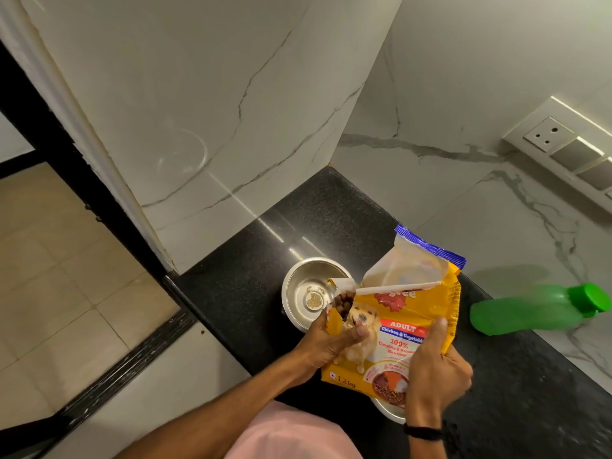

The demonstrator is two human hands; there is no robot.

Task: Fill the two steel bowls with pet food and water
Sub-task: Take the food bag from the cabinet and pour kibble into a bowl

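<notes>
Two steel bowls are in play on the dark surface [331, 210], and neither looks filled yet. The far bowl [308, 283] stands open just beyond the bag, its bottom showing only a small tan patch that may be a few crumbs or a reflection; I cannot tell which. The near bowl [389, 412] is mostly hidden under the bag's lower edge, with only a sliver of rim showing, so what it holds cannot be seen. Both hands grip the yellow pet food bag [397, 329], held over the surface between the bowls. The left hand [331, 342] curls round the bag's left side just below a torn corner, where brown kibble [344, 301] sits right at the opening, above the far bowl's near rim. The right hand [437, 369] clasps the right side, thumb laid up along the front. The bag's top flap stands open. A green bottle [536, 309], presumably the water, lies on its side at the back of the surface by the marble wall [430, 160], cap on, well apart from both bowls and untouched. By my reading the food pour is on the point of starting, with the torn corner aimed at the far bowl. Left to do: pour the kibble, set the bag down, uncap the bottle and fill the other bowl with water.
</notes>
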